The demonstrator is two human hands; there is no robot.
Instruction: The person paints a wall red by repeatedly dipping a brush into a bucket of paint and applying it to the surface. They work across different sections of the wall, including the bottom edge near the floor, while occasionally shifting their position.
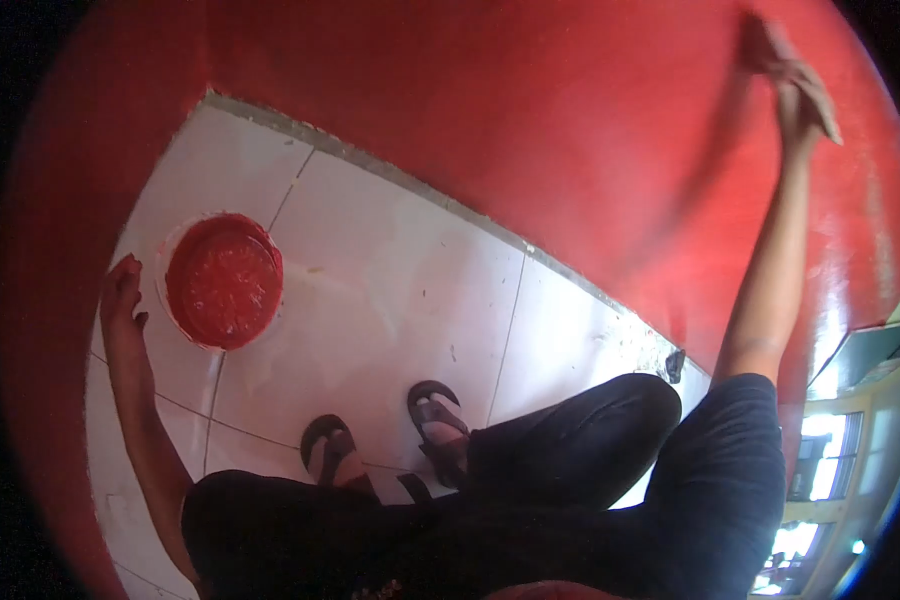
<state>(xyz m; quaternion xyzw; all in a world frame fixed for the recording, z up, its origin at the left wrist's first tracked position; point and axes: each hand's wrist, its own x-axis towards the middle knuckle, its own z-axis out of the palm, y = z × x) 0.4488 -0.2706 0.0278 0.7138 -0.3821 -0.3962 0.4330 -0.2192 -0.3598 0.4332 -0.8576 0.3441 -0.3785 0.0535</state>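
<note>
My right hand (pixel 792 85) is stretched out far up to the right, against the red wall (pixel 570 130). Its fingers are closed on what looks like a paintbrush (pixel 768 42), though motion blurs the hand and brush head. My left hand (pixel 123 298) hangs just left of a bucket (pixel 168 285) of red paint on the floor. The fingers of that hand are loosely curled and apart from the thumb, with nothing visible in them; a narrow gap separates it from the rim. Red paint coats the inside of the bucket.
White floor tiles (pixel 370 280) meet the wall along a grey unpainted strip (pixel 400 178). My sandalled feet (pixel 438 418) are on the tiles, knees bent. A small dark object (pixel 675 366) lies by the wall's base. Bright windows (pixel 828 455) are at the far right.
</note>
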